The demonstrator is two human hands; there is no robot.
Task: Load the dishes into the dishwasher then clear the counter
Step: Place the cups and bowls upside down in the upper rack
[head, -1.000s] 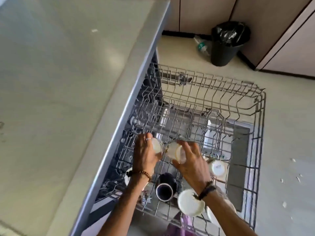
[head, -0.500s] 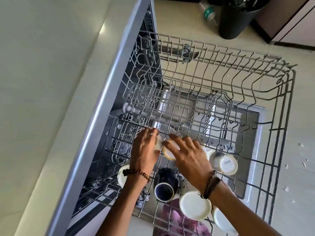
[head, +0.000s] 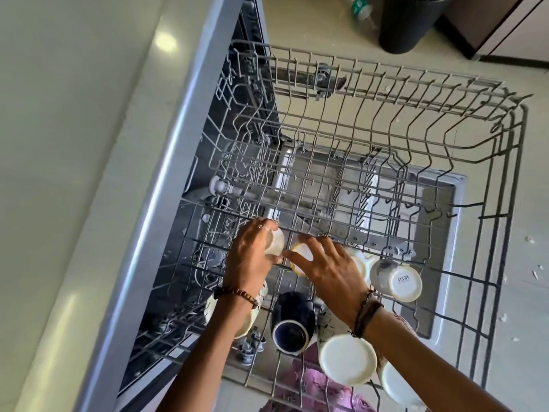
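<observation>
- The left hand (head: 249,257) curls its fingers round a small white cup (head: 274,242), held down in the near-left part of the pulled-out wire rack (head: 386,162)
- The right hand (head: 329,269) spreads its fingers over a second small cup (head: 301,254) with a pale rim, fingertips curved onto it; the two cups sit just beside each other, whether touching I cannot tell
- Around the hands, upside-down dishes already fill the near rows: a dark blue mug (head: 292,322) between the wrists, a white bowl (head: 347,359) under the right forearm, a cream cup (head: 237,310) under the left wrist
- A white cup with printed lettering on its base (head: 399,281) lies tilted to the right of the right hand
- Upright wire tines stand close on all sides of both cups
- The far half of the rack holds no dishes
- The counter (head: 74,144) edge runs along the left of the rack
- A black bin (head: 407,22) and a plastic bottle (head: 361,10) stand on the floor beyond
</observation>
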